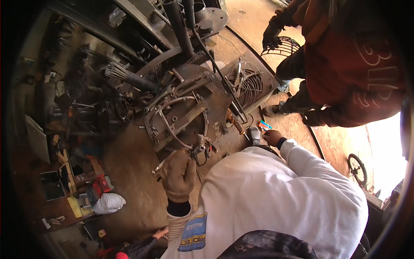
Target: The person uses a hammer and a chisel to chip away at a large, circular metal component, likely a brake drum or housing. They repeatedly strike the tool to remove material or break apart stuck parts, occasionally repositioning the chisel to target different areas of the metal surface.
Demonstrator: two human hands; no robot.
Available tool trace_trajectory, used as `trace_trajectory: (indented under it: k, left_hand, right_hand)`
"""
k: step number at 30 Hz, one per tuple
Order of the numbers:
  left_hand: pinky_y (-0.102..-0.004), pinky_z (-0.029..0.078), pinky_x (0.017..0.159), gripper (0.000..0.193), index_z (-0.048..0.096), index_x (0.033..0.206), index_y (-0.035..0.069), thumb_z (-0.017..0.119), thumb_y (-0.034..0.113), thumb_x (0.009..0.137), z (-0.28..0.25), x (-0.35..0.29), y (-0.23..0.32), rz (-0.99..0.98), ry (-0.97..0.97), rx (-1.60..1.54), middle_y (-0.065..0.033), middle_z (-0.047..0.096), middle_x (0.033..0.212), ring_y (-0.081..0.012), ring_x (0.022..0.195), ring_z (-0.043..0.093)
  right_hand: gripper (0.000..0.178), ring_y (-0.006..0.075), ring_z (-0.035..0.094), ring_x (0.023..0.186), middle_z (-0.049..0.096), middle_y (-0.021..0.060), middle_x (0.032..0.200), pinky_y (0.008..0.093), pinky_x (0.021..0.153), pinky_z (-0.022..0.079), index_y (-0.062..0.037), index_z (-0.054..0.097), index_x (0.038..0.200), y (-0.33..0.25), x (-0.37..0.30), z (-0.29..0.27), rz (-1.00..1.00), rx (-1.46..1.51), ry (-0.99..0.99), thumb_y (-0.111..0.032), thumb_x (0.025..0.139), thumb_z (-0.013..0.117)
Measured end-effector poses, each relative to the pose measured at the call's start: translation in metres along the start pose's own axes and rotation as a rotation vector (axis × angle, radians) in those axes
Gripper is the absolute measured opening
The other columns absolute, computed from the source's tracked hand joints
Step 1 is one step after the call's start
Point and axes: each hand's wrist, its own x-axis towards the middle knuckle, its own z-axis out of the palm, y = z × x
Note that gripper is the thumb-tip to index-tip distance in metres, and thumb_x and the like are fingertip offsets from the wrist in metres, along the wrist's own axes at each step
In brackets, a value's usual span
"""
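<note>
My left hand (pixel 177 175), in a brown knit glove, is closed at the near edge of a dark metal work table (pixel 220 103). A thin shiny metal piece (pixel 158 167) sticks out beside its fingers; what they hold is hidden. Just beyond the glove, a round metal frame (pixel 168 125) with a flat crossbar lies on the table. A clamp-like metal tool (pixel 202 149) is beside the glove, at the table edge. To the right, my bare right hand (pixel 272 137) pinches a small blue, white and red packet (pixel 265 125) away from the table.
Wire coils (pixel 246 82) lie on a stand beyond the table. At the right a person in a red hoodie (pixel 349 73) holds a curved wire grille (pixel 282 46). Another person's hand (pixel 161 233) shows at lower left. A white sack (pixel 109 203) rests on a cluttered bench.
</note>
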Motion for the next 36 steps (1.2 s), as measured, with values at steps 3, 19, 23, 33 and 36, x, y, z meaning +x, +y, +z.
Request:
trace_trajectory:
  k: [3, 19, 23, 33, 36]
  left_hand:
    - [-0.0430, 0.052, 0.081, 0.026, 0.064, 0.103, 0.002, 0.074, 0.008, 0.080, 0.001, -0.005, 0.003, -0.025, -0.015, -0.013, -0.0162, 0.068, 0.099, -0.0360, 0.092, 0.065]
    - [-0.0410, 0.053, 0.077, 0.031, 0.065, 0.110, 0.001, 0.073, 0.005, 0.081, 0.009, -0.018, 0.007, -0.060, -0.115, 0.069, -0.0171, 0.068, 0.102, -0.0336, 0.088, 0.067]
    - [-0.0389, 0.054, 0.076, 0.030, 0.066, 0.110, 0.001, 0.072, 0.004, 0.081, 0.014, -0.010, 0.012, -0.059, -0.123, 0.032, -0.0170, 0.068, 0.101, -0.0327, 0.087, 0.067]
    - [-0.0396, 0.053, 0.073, 0.021, 0.064, 0.104, 0.003, 0.069, 0.011, 0.085, 0.039, -0.023, -0.009, -0.180, -0.245, 0.058, -0.0154, 0.067, 0.097, -0.0328, 0.085, 0.066]
    - [-0.0421, 0.050, 0.086, 0.032, 0.063, 0.113, 0.001, 0.069, 0.016, 0.086, 0.048, -0.026, -0.014, -0.335, -0.358, 0.076, -0.0185, 0.066, 0.105, -0.0353, 0.096, 0.063]
  right_hand:
    - [0.045, 0.0358, 0.067, 0.092, 0.071, 0.0199, 0.095, 0.0438, 0.084, 0.052, -0.0044, 0.073, 0.098, 0.043, 0.002, 0.021, 0.023, -0.094, -0.030, -0.046, 0.087, 0.061]
    - [0.045, 0.0378, 0.066, 0.096, 0.071, 0.0203, 0.099, 0.0453, 0.087, 0.050, -0.0030, 0.072, 0.100, 0.049, 0.004, 0.024, -0.045, -0.106, -0.037, -0.044, 0.087, 0.060]
    - [0.045, 0.0371, 0.067, 0.095, 0.071, 0.0195, 0.097, 0.0446, 0.087, 0.051, -0.0036, 0.072, 0.100, 0.050, 0.014, 0.034, 0.125, 0.053, 0.022, -0.045, 0.087, 0.060]
    - [0.044, 0.0373, 0.065, 0.100, 0.070, 0.0204, 0.104, 0.0445, 0.090, 0.049, -0.0043, 0.072, 0.103, 0.066, 0.003, 0.022, 0.040, -0.161, -0.124, -0.044, 0.088, 0.059]
    - [0.045, 0.0377, 0.064, 0.102, 0.069, 0.0210, 0.106, 0.0448, 0.091, 0.049, -0.0044, 0.072, 0.103, 0.071, 0.002, 0.023, 0.035, -0.172, -0.125, -0.044, 0.088, 0.058]
